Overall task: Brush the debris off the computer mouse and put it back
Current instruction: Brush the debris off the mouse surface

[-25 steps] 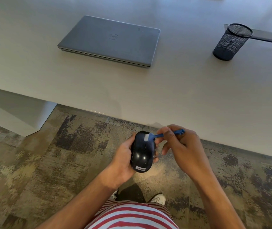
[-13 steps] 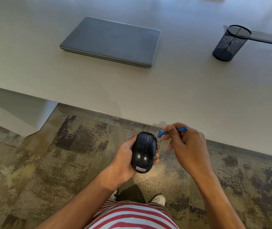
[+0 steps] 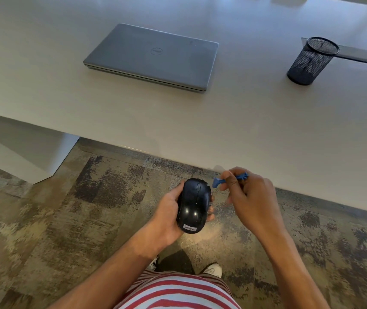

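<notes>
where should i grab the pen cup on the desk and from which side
Grip the pen cup around its mesh wall, coming in level from the near, desk-edge side. It stands upright on the desk, round and open at the top, with bare desk in front, so fingers can wrap its sides; a top-down rim pinch would likely hold less surely.

Low in the frame, the left hand [image 3: 167, 216] cups a black mouse [image 3: 193, 206]; the right hand [image 3: 250, 197] pinches a blue brush [image 3: 230, 179] just beside it, apart. Laptop [image 3: 153, 55] closed at upper centre, mesh cup [image 3: 310, 61] upper right.
</notes>
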